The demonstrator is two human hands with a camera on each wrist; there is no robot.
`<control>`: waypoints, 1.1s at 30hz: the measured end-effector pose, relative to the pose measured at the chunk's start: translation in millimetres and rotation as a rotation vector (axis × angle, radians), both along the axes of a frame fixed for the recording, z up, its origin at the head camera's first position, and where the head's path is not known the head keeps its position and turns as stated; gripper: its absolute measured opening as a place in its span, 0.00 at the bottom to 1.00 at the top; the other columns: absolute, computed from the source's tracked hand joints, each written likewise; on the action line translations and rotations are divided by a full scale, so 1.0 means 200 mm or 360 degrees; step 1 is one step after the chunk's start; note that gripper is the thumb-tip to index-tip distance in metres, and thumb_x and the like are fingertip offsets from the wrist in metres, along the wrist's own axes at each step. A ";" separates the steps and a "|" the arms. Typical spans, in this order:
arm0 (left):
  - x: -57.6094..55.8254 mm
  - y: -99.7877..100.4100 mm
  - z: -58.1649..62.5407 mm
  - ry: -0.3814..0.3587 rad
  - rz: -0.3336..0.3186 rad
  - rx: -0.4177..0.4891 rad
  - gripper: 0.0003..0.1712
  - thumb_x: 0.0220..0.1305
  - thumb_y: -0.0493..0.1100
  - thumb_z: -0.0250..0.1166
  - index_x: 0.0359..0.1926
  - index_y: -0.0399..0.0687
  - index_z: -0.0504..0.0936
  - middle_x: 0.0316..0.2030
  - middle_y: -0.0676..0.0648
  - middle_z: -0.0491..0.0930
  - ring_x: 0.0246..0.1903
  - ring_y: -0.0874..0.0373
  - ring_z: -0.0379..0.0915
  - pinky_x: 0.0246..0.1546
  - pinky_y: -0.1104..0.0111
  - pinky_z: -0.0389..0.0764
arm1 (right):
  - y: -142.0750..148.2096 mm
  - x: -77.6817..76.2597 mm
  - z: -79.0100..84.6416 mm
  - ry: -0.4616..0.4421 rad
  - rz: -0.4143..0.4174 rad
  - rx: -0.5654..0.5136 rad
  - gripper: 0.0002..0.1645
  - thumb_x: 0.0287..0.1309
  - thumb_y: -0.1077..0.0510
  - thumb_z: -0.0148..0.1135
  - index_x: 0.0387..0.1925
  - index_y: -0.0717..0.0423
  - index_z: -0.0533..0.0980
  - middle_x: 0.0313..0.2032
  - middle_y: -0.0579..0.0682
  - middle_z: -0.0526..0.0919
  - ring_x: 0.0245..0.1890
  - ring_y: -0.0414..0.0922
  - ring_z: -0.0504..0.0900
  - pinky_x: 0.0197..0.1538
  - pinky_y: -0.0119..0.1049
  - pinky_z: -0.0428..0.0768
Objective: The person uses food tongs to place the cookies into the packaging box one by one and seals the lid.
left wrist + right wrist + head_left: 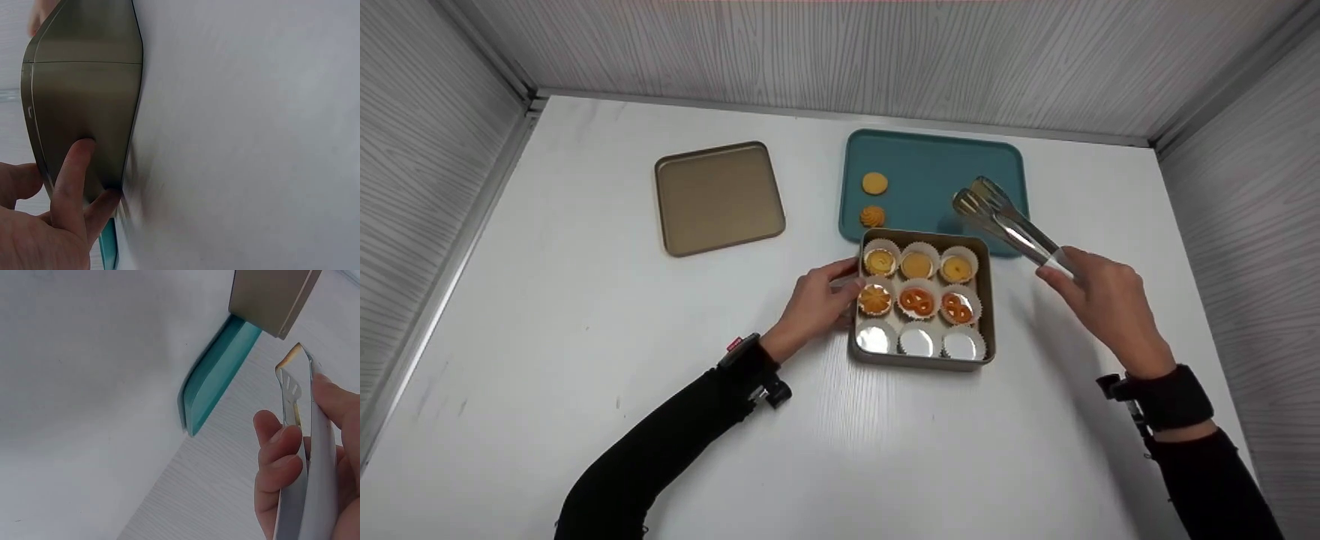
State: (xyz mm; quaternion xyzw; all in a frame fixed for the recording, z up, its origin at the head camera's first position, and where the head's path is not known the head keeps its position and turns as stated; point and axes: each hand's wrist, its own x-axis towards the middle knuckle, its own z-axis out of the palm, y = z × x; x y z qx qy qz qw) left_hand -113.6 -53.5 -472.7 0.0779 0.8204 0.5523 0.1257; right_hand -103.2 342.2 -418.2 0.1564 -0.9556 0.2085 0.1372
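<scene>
A square metal tin (924, 363) holds paper baking cups in three rows. Round cookies sit in the far row, a star-patterned cookie (874, 299) and two pretzel-shaped cookies (917, 302) in the middle row; the near cups (918, 341) hold nothing. My left hand (817, 304) grips the tin's left side, fingers (72, 180) against the outer wall. My right hand (1110, 300) holds metal tongs (1020, 231) in the air above the teal tray (937, 157). A golden-brown cookie (289, 357) appears between the tong tips, partly hidden. On the tray lie a round cookie (874, 183) and a swirled cookie (872, 217).
A bronze-coloured square tray (720, 199), with nothing on it, lies at the back left of the white table (585, 300). The tin's far edge overlaps the teal tray's front edge in the head view. Grey wood-grain panels (840, 60) enclose the back and sides.
</scene>
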 end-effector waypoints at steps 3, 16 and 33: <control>0.00 0.00 0.00 -0.0004 -0.0003 0.0012 0.29 0.77 0.46 0.61 0.73 0.40 0.72 0.67 0.42 0.77 0.68 0.49 0.71 0.72 0.61 0.66 | -0.02 0.04 0.02 -0.0020 0.0005 -0.0006 0.24 0.64 0.53 0.73 0.52 0.68 0.83 0.38 0.63 0.88 0.32 0.56 0.84 0.36 0.54 0.83; 0.01 0.00 0.01 -0.0018 -0.0011 0.0017 0.29 0.77 0.47 0.60 0.73 0.40 0.72 0.68 0.42 0.76 0.69 0.49 0.69 0.72 0.61 0.67 | -0.10 0.20 0.03 -0.0080 0.0133 0.0000 0.28 0.60 0.54 0.76 0.56 0.68 0.82 0.42 0.62 0.89 0.33 0.50 0.85 0.33 0.49 0.84; 0.00 0.01 0.01 -0.0010 -0.0023 0.0016 0.29 0.77 0.46 0.61 0.73 0.41 0.71 0.68 0.42 0.76 0.68 0.49 0.71 0.72 0.61 0.67 | -0.17 0.35 0.01 -0.0138 0.0360 0.0112 0.25 0.57 0.53 0.79 0.54 0.58 0.85 0.40 0.50 0.90 0.26 0.35 0.79 0.28 0.35 0.83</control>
